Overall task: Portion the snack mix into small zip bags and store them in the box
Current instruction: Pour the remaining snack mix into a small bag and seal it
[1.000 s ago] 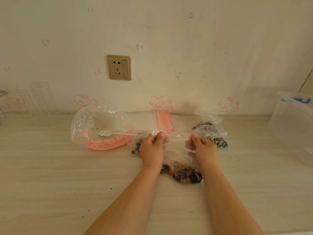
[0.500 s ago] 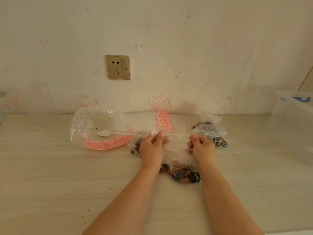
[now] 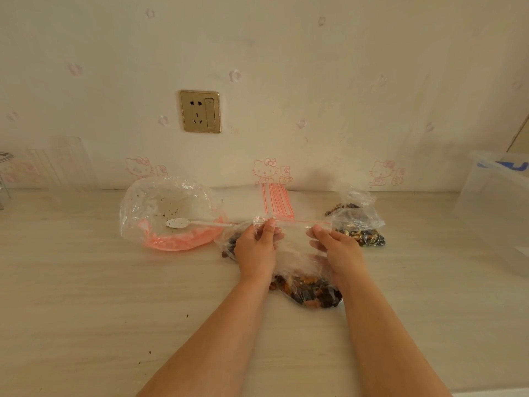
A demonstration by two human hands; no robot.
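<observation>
A clear zip bag (image 3: 297,253) with a red seal strip lies on the table, snack mix gathered at its near end (image 3: 310,292). My left hand (image 3: 256,247) pinches the strip near its left end. My right hand (image 3: 336,247) pinches the strip near its right end. A filled zip bag (image 3: 357,224) lies just right of my right hand. Another bag with dark mix (image 3: 229,243) shows partly under my left hand. The clear storage box (image 3: 495,207) stands at the far right.
A large, nearly empty clear bag with a pink rim (image 3: 169,213) sits left of centre, a white slotted spoon (image 3: 194,223) resting in it. A stack of unused zip bags (image 3: 276,200) lies by the wall. A wall socket (image 3: 199,111) is above. Crumbs dot the near table.
Both hands stay pinched on the seal strip; my right hand has shifted slightly along it. The bag has barely moved.
</observation>
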